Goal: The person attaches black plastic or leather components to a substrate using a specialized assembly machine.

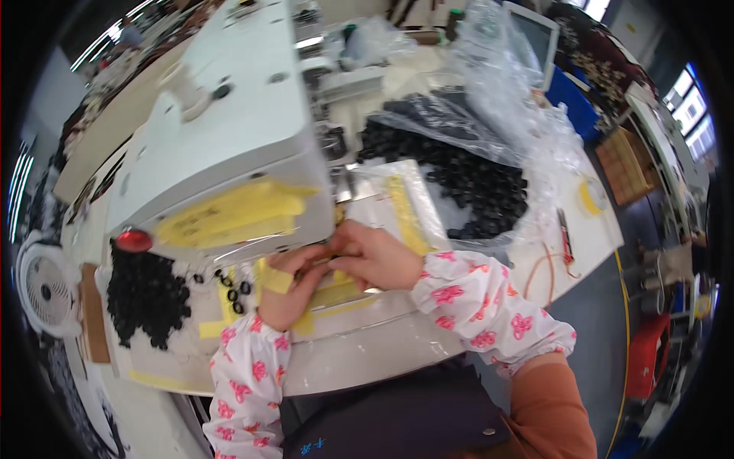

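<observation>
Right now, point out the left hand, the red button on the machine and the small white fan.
left hand (284, 287), head view, back of the hand.
red button (134, 240), head view, its cap.
white fan (44, 294), head view, front grille.

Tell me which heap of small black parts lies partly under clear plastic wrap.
The large heap of black parts to the right of the white machine; clear plastic covers its far side. The smaller heap at the left lies uncovered.

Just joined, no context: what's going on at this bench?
A person in white sleeve covers with pink print works both hands together under the head of a white industrial sewing machine. The left hand, yellow tape on one finger, and the right hand pinch something small; what it is cannot be told. Piles of small black rings lie left and in a clear plastic bag at right.
</observation>
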Available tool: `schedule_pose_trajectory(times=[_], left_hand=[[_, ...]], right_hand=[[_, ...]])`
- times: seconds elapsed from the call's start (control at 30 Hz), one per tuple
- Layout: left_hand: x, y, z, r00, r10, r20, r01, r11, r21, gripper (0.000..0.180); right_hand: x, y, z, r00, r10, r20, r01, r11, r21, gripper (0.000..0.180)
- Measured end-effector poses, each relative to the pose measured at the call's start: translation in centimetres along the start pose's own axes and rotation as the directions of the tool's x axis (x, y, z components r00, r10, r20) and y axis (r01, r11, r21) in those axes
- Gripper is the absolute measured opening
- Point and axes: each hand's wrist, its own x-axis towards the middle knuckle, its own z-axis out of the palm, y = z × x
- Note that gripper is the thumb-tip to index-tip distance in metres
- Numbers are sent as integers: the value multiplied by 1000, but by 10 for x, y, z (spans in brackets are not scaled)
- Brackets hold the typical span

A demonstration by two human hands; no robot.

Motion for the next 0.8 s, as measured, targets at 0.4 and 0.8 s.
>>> schedule_pose_trajectory(times=[0.4,0.8], left_hand=[[-14,-1,-4,975,-196,-107,181,974,-139,26],[-5,-4,-5,983,-39,-179,96,942,323,20]], right_hand=[[15,-9,14,981,171,92,-176,984,40,13],[-11,14,32,805,-583,110,392,385,-836,29]])
